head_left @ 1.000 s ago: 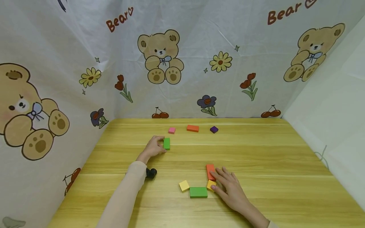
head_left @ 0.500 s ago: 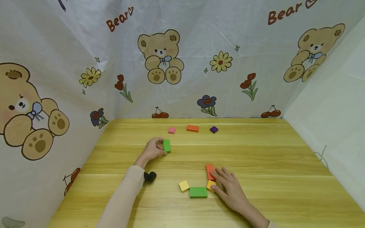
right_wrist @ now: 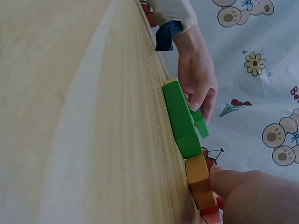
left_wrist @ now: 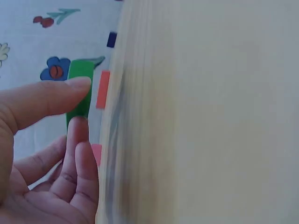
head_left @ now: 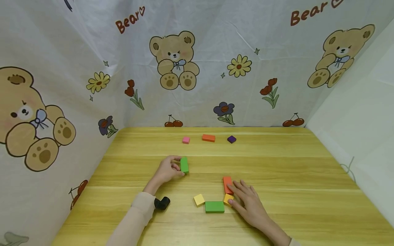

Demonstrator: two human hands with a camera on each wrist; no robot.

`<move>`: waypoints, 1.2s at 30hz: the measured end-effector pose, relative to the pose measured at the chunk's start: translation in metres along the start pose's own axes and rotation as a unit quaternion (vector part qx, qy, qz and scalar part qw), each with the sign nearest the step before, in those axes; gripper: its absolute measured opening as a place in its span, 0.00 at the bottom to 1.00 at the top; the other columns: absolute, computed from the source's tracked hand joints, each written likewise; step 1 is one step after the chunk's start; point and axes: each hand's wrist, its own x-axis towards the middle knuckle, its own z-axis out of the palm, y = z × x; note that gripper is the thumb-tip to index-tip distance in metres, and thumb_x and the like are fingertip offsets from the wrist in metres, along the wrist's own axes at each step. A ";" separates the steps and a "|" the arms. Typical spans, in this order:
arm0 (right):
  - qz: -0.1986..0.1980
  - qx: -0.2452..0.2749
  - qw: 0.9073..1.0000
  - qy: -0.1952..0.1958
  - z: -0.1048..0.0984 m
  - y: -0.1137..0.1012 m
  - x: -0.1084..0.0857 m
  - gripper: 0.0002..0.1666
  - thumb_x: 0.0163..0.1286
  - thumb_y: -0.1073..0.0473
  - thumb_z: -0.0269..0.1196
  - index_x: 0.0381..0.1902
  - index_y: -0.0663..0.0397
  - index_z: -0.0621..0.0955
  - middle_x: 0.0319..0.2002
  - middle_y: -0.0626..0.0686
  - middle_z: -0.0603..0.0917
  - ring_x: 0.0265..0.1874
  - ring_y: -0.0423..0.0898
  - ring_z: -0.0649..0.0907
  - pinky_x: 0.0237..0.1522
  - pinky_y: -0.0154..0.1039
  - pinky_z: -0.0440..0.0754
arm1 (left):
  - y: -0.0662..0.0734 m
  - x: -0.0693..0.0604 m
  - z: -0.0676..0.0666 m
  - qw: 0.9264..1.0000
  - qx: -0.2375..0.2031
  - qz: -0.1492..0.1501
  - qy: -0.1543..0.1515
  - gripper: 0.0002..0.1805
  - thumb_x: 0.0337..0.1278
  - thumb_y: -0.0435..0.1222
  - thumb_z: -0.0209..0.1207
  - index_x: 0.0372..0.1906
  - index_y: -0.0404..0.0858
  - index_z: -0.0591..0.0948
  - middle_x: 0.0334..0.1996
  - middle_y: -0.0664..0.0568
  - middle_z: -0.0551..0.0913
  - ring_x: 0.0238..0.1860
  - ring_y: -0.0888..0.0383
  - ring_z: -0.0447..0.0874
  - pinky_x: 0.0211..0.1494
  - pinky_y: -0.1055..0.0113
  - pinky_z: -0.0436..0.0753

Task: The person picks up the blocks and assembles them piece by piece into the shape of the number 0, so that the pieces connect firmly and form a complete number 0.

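My left hand point(head_left: 167, 170) pinches a green block point(head_left: 184, 165) by its ends between thumb and fingers, left of the table's middle. In the left wrist view the thumb lies across that block point(left_wrist: 80, 100). My right hand point(head_left: 250, 206) rests on the table with fingers loosely extended. Its forefinger touches a red-orange block point(head_left: 227, 184) and its thumb touches a yellow-orange block point(head_left: 228, 199). Left of these, a second green block point(head_left: 214, 207) lies lengthwise, with a pale yellow block point(head_left: 199, 200) at its left corner. The right wrist view shows the thumb against the yellow-orange block point(right_wrist: 198, 173).
Along the back of the wooden table point(head_left: 277, 164) lie a pink block point(head_left: 186, 140), an orange block point(head_left: 208, 138) and a purple block point(head_left: 232, 139). A black device point(head_left: 162, 203) sits at my left wrist. A bear-printed cloth point(head_left: 203, 99) hangs behind.
My left hand has drawn the green block toward me and slightly right, from nearer the back blocks. The right hand and the blocks beside it have stayed in place.
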 end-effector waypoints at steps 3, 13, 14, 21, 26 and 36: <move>0.002 0.001 1.000 -0.001 0.000 0.000 0.000 0.30 0.64 0.51 0.67 0.64 0.50 0.78 0.64 0.64 0.75 0.68 0.68 0.67 0.63 0.74 0.56 | 0.000 -0.007 0.006 1.000 0.000 0.012 -0.008 0.37 0.39 0.23 0.73 0.61 0.31 0.75 0.33 0.46 0.81 0.29 0.59 0.79 0.28 0.70 0.78; 0.004 0.006 1.000 -0.002 -0.001 -0.001 -0.001 0.30 0.65 0.51 0.67 0.64 0.50 0.78 0.64 0.64 0.75 0.68 0.68 0.66 0.63 0.74 0.55 | 0.003 -0.030 0.025 0.999 0.000 0.036 -0.032 0.36 0.39 0.25 0.73 0.61 0.31 0.75 0.31 0.47 0.80 0.29 0.59 0.79 0.32 0.72 0.80; 0.003 0.006 1.000 -0.002 -0.001 -0.001 -0.001 0.30 0.65 0.51 0.67 0.64 0.50 0.78 0.64 0.64 0.75 0.68 0.68 0.66 0.63 0.74 0.55 | 0.003 -0.032 0.026 0.999 0.003 0.040 -0.034 0.36 0.39 0.25 0.74 0.61 0.30 0.75 0.31 0.46 0.80 0.29 0.58 0.79 0.33 0.72 0.80; -0.002 0.002 1.000 0.001 -0.001 -0.001 0.000 0.30 0.64 0.51 0.67 0.63 0.51 0.78 0.64 0.64 0.75 0.68 0.68 0.67 0.62 0.75 0.56 | 0.004 -0.040 0.037 0.995 0.029 0.073 -0.053 0.36 0.40 0.27 0.75 0.60 0.30 0.75 0.32 0.47 0.78 0.30 0.59 0.78 0.33 0.74 0.80; -0.004 -0.003 1.000 0.000 -0.001 -0.002 0.000 0.30 0.64 0.51 0.67 0.63 0.51 0.78 0.64 0.64 0.75 0.68 0.68 0.67 0.62 0.75 0.57 | 0.003 -0.043 0.042 0.993 0.041 0.093 -0.065 0.36 0.39 0.27 0.74 0.60 0.28 0.75 0.38 0.45 0.78 0.30 0.61 0.78 0.34 0.75 0.81; -0.012 -0.006 1.000 0.004 -0.003 -0.005 -0.001 0.29 0.65 0.51 0.66 0.63 0.50 0.78 0.64 0.64 0.76 0.67 0.68 0.68 0.61 0.75 0.58 | 0.002 -0.046 0.045 0.990 0.060 0.110 -0.069 0.35 0.39 0.26 0.74 0.59 0.29 0.76 0.39 0.45 0.77 0.29 0.63 0.77 0.33 0.76 0.80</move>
